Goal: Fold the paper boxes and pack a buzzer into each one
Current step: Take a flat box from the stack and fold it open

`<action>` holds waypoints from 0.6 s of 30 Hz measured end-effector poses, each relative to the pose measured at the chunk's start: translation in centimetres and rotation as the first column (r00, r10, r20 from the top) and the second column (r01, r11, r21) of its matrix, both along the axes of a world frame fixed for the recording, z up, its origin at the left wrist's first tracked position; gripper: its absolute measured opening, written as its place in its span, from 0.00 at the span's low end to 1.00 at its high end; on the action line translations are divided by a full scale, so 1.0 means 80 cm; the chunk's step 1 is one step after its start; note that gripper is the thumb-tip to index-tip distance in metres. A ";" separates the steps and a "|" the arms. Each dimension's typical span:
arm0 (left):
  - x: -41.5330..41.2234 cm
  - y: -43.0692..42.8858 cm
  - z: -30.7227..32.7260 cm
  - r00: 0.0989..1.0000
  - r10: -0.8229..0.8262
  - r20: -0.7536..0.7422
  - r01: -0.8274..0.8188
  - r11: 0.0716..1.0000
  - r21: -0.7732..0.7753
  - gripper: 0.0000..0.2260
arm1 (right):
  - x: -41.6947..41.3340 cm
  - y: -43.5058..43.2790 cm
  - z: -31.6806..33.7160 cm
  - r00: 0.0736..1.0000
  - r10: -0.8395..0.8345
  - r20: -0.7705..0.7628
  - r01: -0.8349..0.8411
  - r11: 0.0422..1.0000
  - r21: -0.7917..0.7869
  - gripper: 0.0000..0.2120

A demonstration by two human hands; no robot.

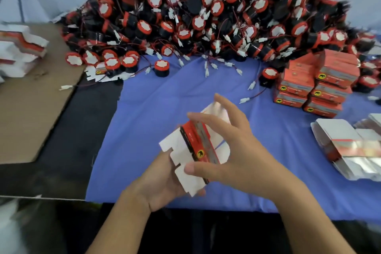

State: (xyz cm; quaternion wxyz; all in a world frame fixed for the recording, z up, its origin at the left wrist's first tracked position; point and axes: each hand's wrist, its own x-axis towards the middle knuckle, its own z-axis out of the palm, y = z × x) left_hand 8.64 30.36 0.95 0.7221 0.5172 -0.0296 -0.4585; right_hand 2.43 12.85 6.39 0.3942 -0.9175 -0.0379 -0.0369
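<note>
Feed's evenly lit, soft diffuse light, no hard shadows on the blue cloth (144, 119). There's glare on the shiny flat boxes (360, 146) at right. Motion blur smears the right hand (233, 150) fingertips and the paper box (198, 146) (top flap esp.). Wide-angle bowing twd the edges. Bottom-left corner is mush, prob. out of focus. The buzzer pile (206, 16) is fairly sharp.

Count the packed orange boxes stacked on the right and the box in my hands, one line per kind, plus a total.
Packed orange boxes: 6 visible in the stack
Box being folded: 1
Total: 7, not counting any boxes hidden behind the stack.
</note>
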 end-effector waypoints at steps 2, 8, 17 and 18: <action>0.005 0.008 0.010 0.992 -0.105 0.073 0.099 0.992 0.076 0.36 | 0.004 -0.002 -0.007 0.994 -0.080 0.078 0.083 0.996 -0.034 0.30; -0.001 0.017 0.011 0.920 0.245 0.305 -0.266 0.964 0.027 0.26 | -0.004 -0.018 -0.027 0.859 -0.489 0.152 0.458 0.866 0.201 0.12; -0.032 -0.041 0.027 0.599 0.552 0.579 -0.677 0.736 -0.001 0.23 | -0.014 0.011 -0.044 0.901 -0.432 0.047 0.343 0.774 0.533 0.12; -0.032 -0.043 0.028 0.587 0.584 0.560 -0.699 0.715 -0.012 0.23 | -0.016 0.014 -0.045 0.907 -0.418 0.056 0.324 0.776 0.542 0.14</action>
